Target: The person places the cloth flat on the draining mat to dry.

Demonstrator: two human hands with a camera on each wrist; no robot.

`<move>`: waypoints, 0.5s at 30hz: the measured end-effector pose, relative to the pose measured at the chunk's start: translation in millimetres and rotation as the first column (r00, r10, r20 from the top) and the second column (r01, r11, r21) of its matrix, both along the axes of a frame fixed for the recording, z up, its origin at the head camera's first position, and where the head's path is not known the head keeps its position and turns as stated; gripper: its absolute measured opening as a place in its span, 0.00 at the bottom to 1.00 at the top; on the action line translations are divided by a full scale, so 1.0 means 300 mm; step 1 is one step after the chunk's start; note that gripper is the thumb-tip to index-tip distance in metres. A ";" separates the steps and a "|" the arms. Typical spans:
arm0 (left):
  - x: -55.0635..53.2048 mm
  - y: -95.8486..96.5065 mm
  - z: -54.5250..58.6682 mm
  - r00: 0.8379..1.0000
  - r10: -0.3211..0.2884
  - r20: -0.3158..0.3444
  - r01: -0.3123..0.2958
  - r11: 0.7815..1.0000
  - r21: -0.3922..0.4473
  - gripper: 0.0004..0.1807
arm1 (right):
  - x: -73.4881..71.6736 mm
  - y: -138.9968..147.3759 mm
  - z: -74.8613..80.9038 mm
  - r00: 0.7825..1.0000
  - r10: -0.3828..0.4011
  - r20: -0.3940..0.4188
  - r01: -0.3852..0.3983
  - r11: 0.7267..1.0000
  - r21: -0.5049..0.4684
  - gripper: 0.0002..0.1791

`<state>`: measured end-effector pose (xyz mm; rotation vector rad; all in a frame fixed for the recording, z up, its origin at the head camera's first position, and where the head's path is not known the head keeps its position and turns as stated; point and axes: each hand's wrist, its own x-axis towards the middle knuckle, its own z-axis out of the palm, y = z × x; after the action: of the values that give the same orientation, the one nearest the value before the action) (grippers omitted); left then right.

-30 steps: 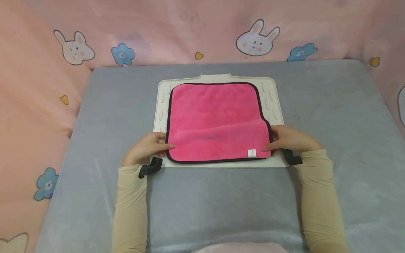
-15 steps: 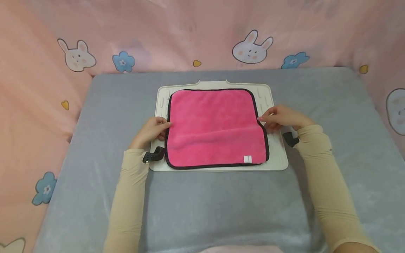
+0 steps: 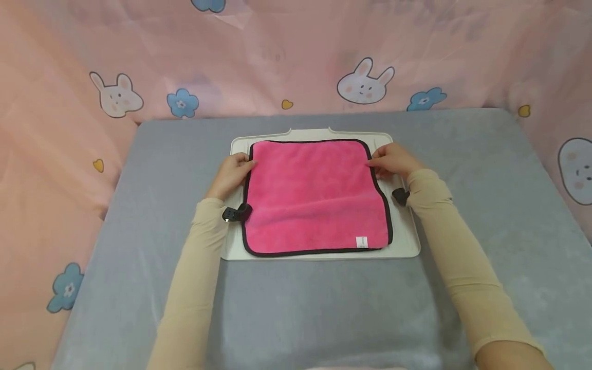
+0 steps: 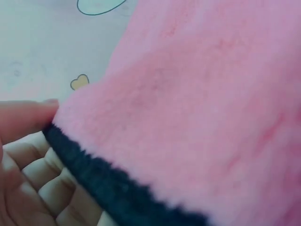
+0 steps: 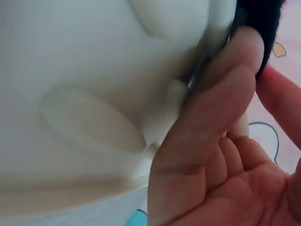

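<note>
A pink cloth (image 3: 314, 195) with a black border and a small white label lies spread over a cream plastic tray (image 3: 402, 244), with a crease across its lower half. On its left edge, near the far corner, my left hand (image 3: 231, 173) pinches the black trim, thumb on top and fingers underneath; the left wrist view shows the pink pile (image 4: 178, 117) close up beside the thumb. My right hand (image 3: 393, 160) pinches the opposite edge near the far right corner. In the right wrist view its fingers (image 5: 207, 122) sit under the black border (image 5: 261, 28), above the ridged tray surface.
The tray rests on a grey fabric-covered table (image 3: 314, 308). Behind and to the sides hangs a pink curtain (image 3: 259, 61) printed with rabbits, flowers and hearts. Black wrist straps (image 3: 238, 212) show at both sleeves.
Both hands have slid up the cloth's side edges, from the near corners to close by the far corners. The right hand has also come inward. The cloth stays on the tray.
</note>
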<state>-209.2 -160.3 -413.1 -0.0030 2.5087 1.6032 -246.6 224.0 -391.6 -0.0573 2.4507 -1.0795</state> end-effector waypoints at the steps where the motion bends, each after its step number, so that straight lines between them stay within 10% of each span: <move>1: -0.003 0.000 -0.003 1.000 0.008 -0.014 -0.008 1.000 0.013 0.12 | -0.003 -0.002 -0.003 1.000 -0.008 -0.011 0.008 1.000 -0.004 0.11; 15: -0.014 -0.008 0.000 0.984 0.176 0.040 -0.179 0.979 0.095 0.14 | -0.034 -0.022 -0.004 0.978 -0.170 -0.122 0.165 0.985 -0.052 0.11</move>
<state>-213.4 -162.8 -413.0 -0.2457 2.4637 1.7767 -256.8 217.4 -392.9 0.0716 2.5835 -1.2333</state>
